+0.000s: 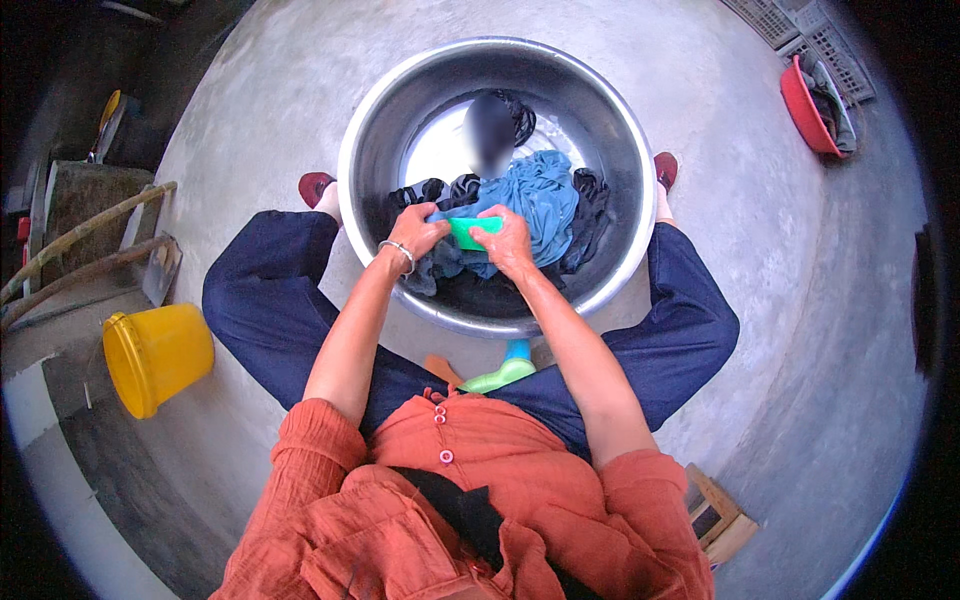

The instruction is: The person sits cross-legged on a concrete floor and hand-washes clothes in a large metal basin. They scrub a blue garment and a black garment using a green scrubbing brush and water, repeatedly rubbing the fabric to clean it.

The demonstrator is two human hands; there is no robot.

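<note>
A large metal basin [362, 125] stands between my bent legs, holding wet clothes. Inside it a bunched blue garment [540, 195] lies over dark pieces of clothing [592, 215]. My left hand [418, 230], with a bracelet at the wrist, pinches the left end of a green bar of soap [466, 232]. The other end is gripped by my right hand [510, 242], its thumb lying on top. Both hands hold the bar above the cloth, near the basin's front side. What the fingers do underneath is hidden.
A yellow bucket [165, 350] lies tipped at the left, near wooden poles [95, 250]. At the far right a red basin [803, 110] holds cloth beside grey crates [835, 50]. A green and blue object [503, 374] lies before me. Part of a wooden frame [722, 512] shows behind my right side.
</note>
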